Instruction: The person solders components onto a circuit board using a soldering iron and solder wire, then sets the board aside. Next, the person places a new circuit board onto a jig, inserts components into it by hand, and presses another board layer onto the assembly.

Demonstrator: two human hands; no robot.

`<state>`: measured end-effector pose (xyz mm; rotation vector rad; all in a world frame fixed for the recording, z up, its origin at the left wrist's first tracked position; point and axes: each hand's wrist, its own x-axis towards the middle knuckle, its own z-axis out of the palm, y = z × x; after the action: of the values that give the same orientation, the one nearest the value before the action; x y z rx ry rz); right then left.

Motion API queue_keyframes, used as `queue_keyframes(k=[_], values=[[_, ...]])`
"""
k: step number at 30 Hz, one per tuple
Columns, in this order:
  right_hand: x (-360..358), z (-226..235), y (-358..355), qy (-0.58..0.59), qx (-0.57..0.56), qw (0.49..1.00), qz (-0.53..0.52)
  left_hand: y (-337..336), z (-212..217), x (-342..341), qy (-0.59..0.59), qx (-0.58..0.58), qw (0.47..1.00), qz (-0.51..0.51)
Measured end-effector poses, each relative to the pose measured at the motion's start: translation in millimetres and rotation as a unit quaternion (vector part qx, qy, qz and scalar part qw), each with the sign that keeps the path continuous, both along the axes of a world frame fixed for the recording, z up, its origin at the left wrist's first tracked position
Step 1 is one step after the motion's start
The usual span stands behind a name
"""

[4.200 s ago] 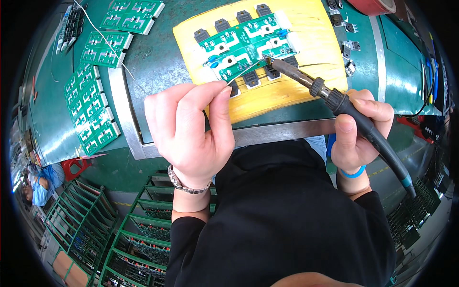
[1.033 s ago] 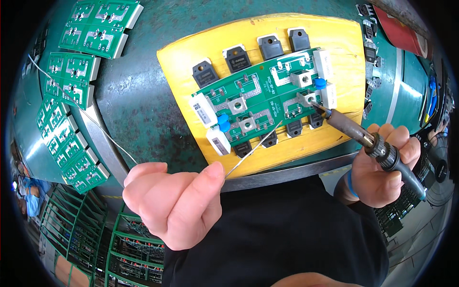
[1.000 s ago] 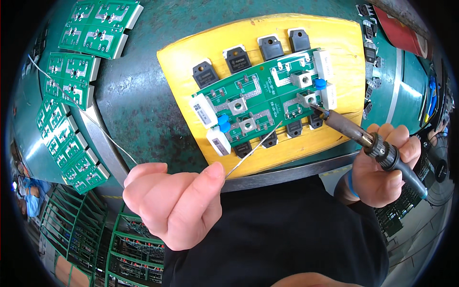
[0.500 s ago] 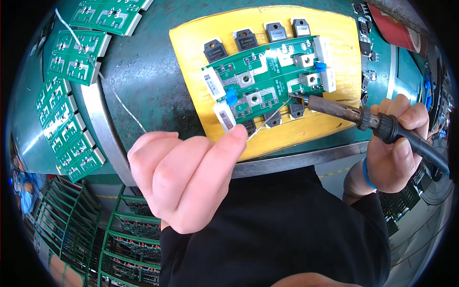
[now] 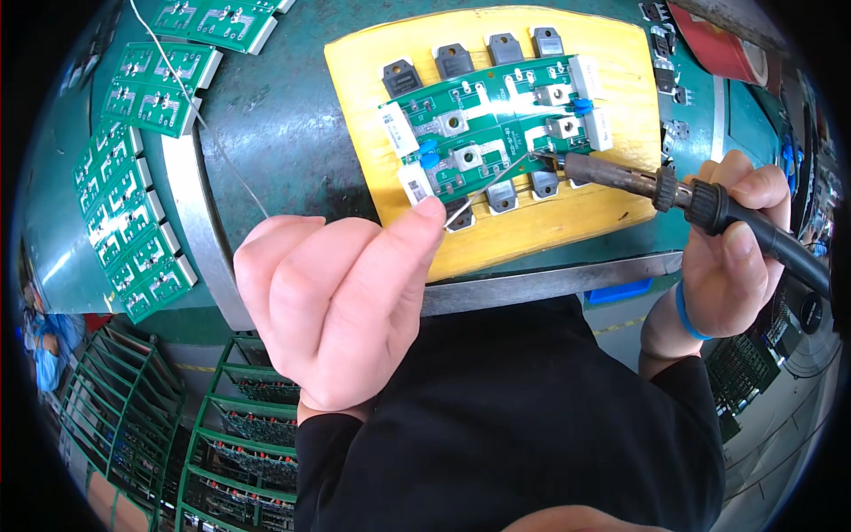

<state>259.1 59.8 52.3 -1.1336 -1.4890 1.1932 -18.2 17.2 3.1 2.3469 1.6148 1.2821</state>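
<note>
The left hand (image 5: 341,306) is closed in a loose fist, and between the thumb and the forefinger it pinches a thin solder wire (image 5: 483,188). The wire goes up and to the right from the fingertips until its end comes to the green circuit board (image 5: 492,129). Behind the hand, the wire continues as a long thin line over the table (image 5: 284,115) toward the upper left.

The right hand (image 5: 731,257) is closed around the black handle of a soldering iron (image 5: 674,191), with the fingers wrapped on it and the thumb on top. A blue band is around this wrist. The metal tip of the iron points to the left and touches the board near its right lower edge, at the same place where the end of the wire arrives.

The circuit board lies tilted on a yellow pad (image 5: 576,226) in the middle of the dark green table. It carries white connectors, blue small parts and several black square components that stick out along its upper and lower edges.

On the left side of the table lie more green board panels (image 5: 133,222) in rows. Under the table edge, at the lower left, green wire racks (image 5: 230,443) with boards are visible. The person wears a black top.
</note>
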Motion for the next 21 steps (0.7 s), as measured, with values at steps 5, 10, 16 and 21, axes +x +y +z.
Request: queue_keyframes(k=[5, 10, 16, 21], values=[[10.6, 4.4, -4.0, 0.122, 0.005, 0.992, -0.002, -3.9, 8.3, -1.9, -0.005, -0.039, 0.999, -0.004], [7.5, 6.1, -15.5, 0.200, 0.035, 0.978, -0.041, -10.9, 4.4, -3.8, -0.091, -0.059, 0.994, 0.001], [20.3, -19.2, -34.0, 0.134, 0.129, 0.981, -0.060, -8.8, 3.5, -2.3, -0.010, -0.017, 0.998, 0.059], [-2.0, -30.9, -41.5, 0.087, 0.201, 0.967, -0.128, -12.1, 7.6, -5.1, 0.058, -0.015, 0.994, 0.088]])
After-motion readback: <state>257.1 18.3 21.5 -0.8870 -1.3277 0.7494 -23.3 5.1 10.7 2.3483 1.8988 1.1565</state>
